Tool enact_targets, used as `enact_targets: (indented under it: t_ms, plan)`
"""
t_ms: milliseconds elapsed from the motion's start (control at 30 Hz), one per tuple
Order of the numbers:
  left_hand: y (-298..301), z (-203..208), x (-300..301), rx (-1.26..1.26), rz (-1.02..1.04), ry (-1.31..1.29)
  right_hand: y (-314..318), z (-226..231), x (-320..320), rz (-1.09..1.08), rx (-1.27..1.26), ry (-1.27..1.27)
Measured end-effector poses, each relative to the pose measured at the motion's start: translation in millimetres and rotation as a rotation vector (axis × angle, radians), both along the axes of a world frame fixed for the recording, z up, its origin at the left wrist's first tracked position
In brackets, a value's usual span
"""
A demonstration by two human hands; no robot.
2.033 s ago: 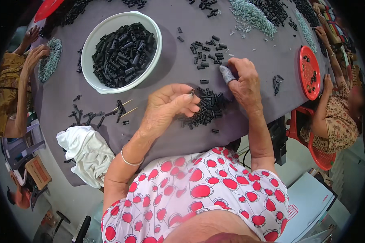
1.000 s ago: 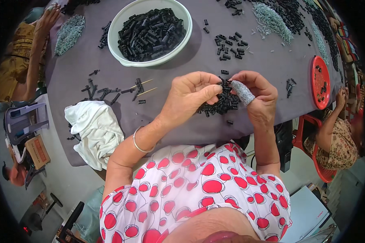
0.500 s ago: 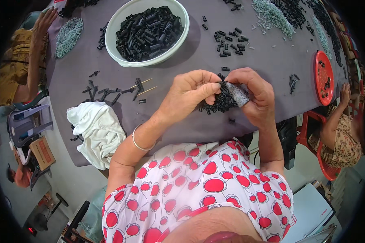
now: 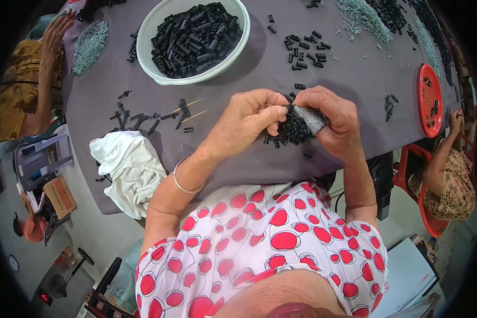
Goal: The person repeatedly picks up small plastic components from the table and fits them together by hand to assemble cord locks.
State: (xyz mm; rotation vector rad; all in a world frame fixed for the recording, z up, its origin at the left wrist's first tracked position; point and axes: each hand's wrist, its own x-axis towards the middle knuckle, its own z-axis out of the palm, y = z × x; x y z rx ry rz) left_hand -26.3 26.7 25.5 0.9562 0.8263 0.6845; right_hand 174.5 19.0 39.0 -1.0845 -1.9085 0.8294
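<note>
My left hand is closed in a pinch, thumb against forefinger. Opposite it, almost touching its fingertips, my right hand is also closed, with the forefinger curled over the thumb. A grey speckled, cloth-like cover lies around or against the right thumb. What the fingertips hold is too small and too hidden to make out. Just beneath both hands sits a pile of small black tubular plastic parts. A few more black parts lie beyond the fingertips.
A white bowl full of black parts stands far left of my hands. Black pieces, two thin sticks and a white cloth lie left. Beyond are small springs; a red tray is right. Other people sit at both sides.
Both hands keep nearly the same pinched pose over the pile, with slight finger movement. The whole view has shifted a little. The person at the right has moved their hands slightly.
</note>
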Motion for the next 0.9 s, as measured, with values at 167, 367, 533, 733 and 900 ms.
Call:
enact_targets:
  t_ms: [167,367,533,733,900]
  plan:
    - [3,-1,-4,0.007,-0.001,0.033,4,-3,-5,0.017,0.018,-0.004]
    - [10,0,-7,0.069,0.000,0.099,14,-7,-7,0.046,0.002,0.014]
    - [12,-2,-8,0.107,-0.011,0.128,16,-12,-10,0.042,0.001,0.030]
    - [7,-12,-3,-0.146,0.097,-0.058,9,-26,-14,-0.061,0.047,0.122]
    - [8,-13,-5,-0.292,0.131,-0.265,-2,-17,-25,-0.099,0.094,0.038]
